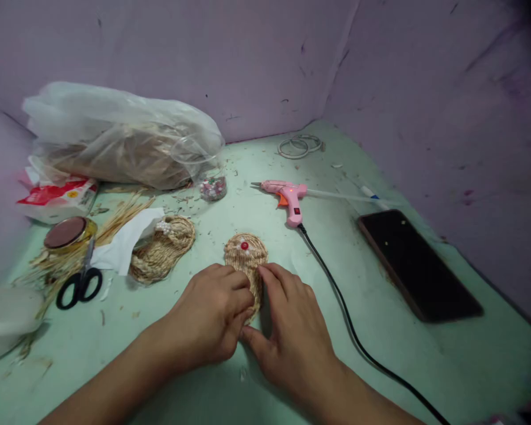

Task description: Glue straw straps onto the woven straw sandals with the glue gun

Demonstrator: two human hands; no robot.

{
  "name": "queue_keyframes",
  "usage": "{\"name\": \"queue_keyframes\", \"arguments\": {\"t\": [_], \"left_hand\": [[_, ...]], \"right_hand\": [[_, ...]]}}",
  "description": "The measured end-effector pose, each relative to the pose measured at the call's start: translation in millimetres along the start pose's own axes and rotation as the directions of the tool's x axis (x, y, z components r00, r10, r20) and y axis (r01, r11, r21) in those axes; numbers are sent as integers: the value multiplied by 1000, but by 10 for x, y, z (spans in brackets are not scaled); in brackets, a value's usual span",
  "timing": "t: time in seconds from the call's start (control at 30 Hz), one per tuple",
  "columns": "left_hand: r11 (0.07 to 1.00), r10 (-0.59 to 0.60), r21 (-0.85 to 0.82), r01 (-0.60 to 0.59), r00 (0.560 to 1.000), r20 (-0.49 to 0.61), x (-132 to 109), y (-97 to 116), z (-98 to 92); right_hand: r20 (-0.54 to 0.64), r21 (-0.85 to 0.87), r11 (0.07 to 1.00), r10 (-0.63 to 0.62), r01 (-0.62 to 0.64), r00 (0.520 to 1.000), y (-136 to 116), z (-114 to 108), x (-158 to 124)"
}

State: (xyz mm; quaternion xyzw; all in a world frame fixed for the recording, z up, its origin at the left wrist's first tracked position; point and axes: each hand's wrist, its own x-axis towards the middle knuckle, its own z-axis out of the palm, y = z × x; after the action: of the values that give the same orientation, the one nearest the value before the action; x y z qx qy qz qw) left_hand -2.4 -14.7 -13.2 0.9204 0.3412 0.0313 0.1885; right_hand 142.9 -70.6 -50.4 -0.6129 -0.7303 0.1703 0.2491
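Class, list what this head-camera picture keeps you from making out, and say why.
All in the head view:
Woven piece with the red bead: lower left part, hidden by the left hand.
Other woven piece: partly hidden by white paper.
White container: cut off by the left edge.
Black cord: cut off by the bottom edge.

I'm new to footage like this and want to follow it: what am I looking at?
There is no machine here, just a person's two bare hands. One camera, worn on the head, looks forward and down. The left hand curls over a small woven, slipper-shaped piece with a red bead; the right hand touches its edge. On the pale green table, toward the picture's left, lie a similar woven piece, scissors and a filled plastic bag; toward the right, a pink glue gun and a phone.
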Motion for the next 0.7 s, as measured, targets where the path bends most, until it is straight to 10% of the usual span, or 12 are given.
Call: {"name": "queue_keyframes", "arguments": {"t": [0.7], "left_hand": [[995,-96,-49,87,969,-230,50,-30,129]], "right_hand": [[-24,-11,999,34,-34,999,-42,35,9]]}}
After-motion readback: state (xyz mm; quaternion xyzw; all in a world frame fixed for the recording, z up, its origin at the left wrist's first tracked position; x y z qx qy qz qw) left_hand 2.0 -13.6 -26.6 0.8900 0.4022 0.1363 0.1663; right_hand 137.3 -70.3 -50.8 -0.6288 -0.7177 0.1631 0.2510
